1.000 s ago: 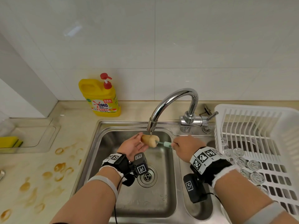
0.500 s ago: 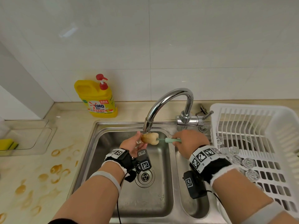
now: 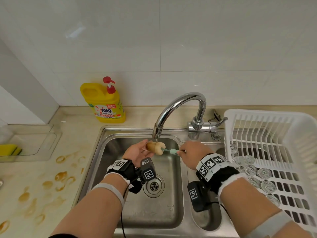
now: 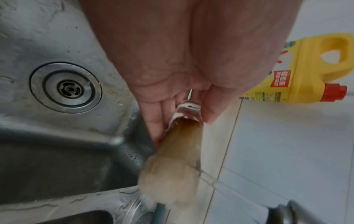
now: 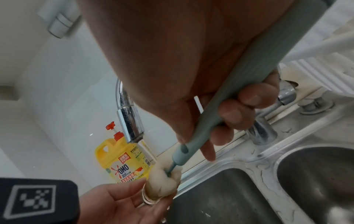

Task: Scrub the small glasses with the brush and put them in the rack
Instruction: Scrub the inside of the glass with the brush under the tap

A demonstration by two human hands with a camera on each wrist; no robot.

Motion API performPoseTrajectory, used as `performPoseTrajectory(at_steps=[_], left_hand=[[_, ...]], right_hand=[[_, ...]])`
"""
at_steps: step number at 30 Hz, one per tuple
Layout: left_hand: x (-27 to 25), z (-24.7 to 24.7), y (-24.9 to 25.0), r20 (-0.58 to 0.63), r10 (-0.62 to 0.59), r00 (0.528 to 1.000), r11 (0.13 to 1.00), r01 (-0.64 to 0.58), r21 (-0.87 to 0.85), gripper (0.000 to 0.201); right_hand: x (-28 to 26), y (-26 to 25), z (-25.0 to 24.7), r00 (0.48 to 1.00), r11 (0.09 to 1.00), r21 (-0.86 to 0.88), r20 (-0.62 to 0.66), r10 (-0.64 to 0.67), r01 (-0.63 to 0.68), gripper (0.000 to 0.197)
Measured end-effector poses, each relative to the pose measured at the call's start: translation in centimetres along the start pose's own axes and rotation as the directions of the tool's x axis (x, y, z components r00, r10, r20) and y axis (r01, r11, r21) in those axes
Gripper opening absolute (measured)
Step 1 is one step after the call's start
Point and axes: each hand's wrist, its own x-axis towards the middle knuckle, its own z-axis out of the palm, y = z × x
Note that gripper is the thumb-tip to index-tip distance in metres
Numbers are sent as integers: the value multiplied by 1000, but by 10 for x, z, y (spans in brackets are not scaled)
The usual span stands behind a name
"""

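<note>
Glass [image 3: 149, 146], small and clear, lies on its side over the main sink basin [image 3: 137, 203], just under the faucet spout [image 3: 157, 133], mouth turned toward the person's right. The left hand [image 3: 137, 152] is its grip: fingertips [image 4: 157, 121] and thumb pinch the thick base end, palm up, as the left wrist view shows. The brush [image 3: 160, 148] runs along the same line as the glass, its pale sponge head pushed partway into the mouth with the rest bulging outside. The right hand [image 3: 192, 154] is curled tight round the grey-green handle [image 5: 226, 97], just right of the glass. So glass and brush share one long axis, running left to right between the two hands, and the scrubbing stroke should, I judge, slide along that axis rather than across it. A thin stream of water seems to fall from the spout onto the rim.

Farther right stands the white dish rack [image 3: 267, 121], with several small glasses [image 3: 252, 170] already set upside down along its near left side. The glass-holding left hand is the farther one from it. A yellow detergent bottle [image 3: 104, 102] stands on the desk [image 3: 34, 177] behind the sink.
</note>
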Motion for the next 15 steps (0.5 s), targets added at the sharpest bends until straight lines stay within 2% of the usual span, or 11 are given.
performPoseTrajectory(at_steps=[4,8,11,15], left_hand=[[-5,-3,2,0,23,1000,998,-23,55,36],[-8,0,2,-52,56,997,991,-49,123,34],[-7,3,0,-65,29,998,990,-19,140,36],[-10,9,-2,12,-33,999,999,32,38,35]], right_hand=[[-1,3,1,1000,999,47,11,7,-8,29],[-12,4,-6,998,998,57,-57,38,-35,22],[-17,6,-13,993,997,57,-96,63,-58,24],[-16,6,-16,994,997,33,-84,73,-70,27]])
